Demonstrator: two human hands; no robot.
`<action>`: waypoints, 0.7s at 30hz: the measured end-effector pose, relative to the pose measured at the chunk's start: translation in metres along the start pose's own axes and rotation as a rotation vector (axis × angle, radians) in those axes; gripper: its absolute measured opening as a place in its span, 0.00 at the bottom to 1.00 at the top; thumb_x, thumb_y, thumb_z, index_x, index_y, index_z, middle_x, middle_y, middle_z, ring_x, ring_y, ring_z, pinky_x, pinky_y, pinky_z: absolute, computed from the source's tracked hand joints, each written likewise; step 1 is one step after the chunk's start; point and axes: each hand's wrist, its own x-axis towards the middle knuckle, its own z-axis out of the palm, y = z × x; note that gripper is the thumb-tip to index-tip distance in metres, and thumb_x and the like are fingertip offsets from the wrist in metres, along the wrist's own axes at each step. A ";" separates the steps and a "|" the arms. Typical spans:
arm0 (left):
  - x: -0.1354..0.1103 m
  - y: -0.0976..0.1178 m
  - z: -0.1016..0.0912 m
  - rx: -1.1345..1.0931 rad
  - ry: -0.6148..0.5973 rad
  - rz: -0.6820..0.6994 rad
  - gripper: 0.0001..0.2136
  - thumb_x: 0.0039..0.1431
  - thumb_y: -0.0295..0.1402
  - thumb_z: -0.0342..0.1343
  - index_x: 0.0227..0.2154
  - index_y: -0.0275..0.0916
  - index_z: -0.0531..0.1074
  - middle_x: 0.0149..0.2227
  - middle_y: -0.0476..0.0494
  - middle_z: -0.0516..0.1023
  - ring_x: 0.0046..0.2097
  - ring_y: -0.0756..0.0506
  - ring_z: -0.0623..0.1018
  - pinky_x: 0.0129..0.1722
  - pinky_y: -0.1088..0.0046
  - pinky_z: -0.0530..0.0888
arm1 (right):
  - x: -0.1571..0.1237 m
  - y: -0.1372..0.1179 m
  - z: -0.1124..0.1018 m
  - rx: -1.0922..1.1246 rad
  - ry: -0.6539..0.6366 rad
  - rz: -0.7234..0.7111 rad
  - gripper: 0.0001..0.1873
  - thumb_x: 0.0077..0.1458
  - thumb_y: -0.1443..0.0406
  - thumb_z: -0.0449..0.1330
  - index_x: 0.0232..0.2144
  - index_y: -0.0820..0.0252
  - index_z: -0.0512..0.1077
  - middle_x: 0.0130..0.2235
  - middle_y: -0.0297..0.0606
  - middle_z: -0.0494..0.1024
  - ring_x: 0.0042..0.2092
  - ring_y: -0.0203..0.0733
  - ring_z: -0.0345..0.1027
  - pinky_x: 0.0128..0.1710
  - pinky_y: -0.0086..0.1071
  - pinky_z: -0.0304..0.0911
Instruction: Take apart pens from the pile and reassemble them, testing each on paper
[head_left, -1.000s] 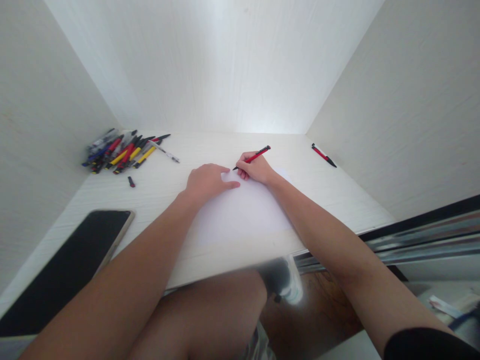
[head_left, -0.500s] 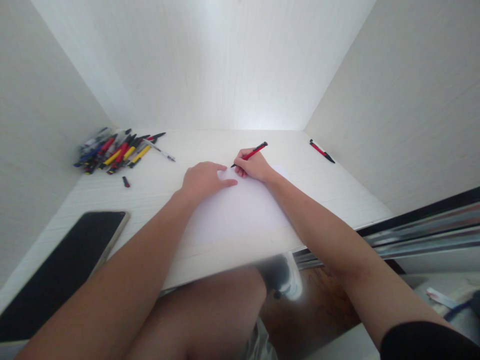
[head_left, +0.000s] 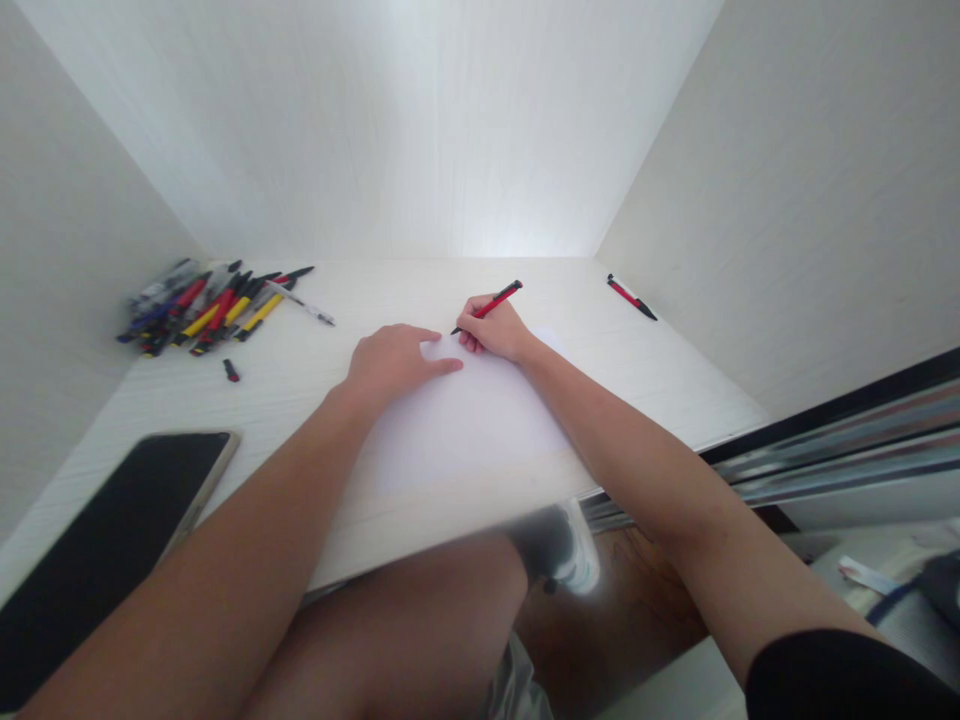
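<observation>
Between my fingers and thumb, my right hand (head_left: 491,328) grips a red and black pen (head_left: 495,303), tilted with its dark tip at the far part of a white sheet of paper (head_left: 472,425). My left hand (head_left: 396,358) lies on the left side of the sheet, thumb and fingers apart, holding nothing. The pen tip sits just beyond the gap between that thumb and forefinger. Any marks on the paper are too faint to make out.
A heap of pens (head_left: 210,310) lies at the back left, with a small dark piece (head_left: 231,371) in front. A phone (head_left: 112,540) rests at the left. Another red, black and white pen (head_left: 632,298) lies near the right wall. Panels enclose the desk (head_left: 420,510).
The whole view has shifted slightly, so the desk and things on it appear further left. Both hands keep nearly the same pose on the paper, the pen still in my right hand.
</observation>
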 end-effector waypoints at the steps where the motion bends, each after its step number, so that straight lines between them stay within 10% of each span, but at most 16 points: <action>1: 0.000 0.000 0.000 -0.001 0.000 -0.002 0.34 0.54 0.63 0.57 0.58 0.49 0.77 0.59 0.41 0.79 0.59 0.31 0.77 0.57 0.55 0.73 | 0.000 0.000 0.000 -0.005 -0.004 -0.003 0.08 0.52 0.68 0.57 0.22 0.59 0.68 0.23 0.37 0.79 0.23 0.36 0.71 0.22 0.25 0.64; 21: 0.002 -0.003 0.003 -0.008 0.002 -0.005 0.35 0.54 0.64 0.58 0.59 0.50 0.77 0.58 0.42 0.79 0.59 0.31 0.77 0.58 0.54 0.73 | -0.001 0.000 0.001 0.034 0.008 -0.005 0.08 0.53 0.68 0.56 0.23 0.60 0.67 0.24 0.39 0.78 0.26 0.37 0.72 0.25 0.28 0.66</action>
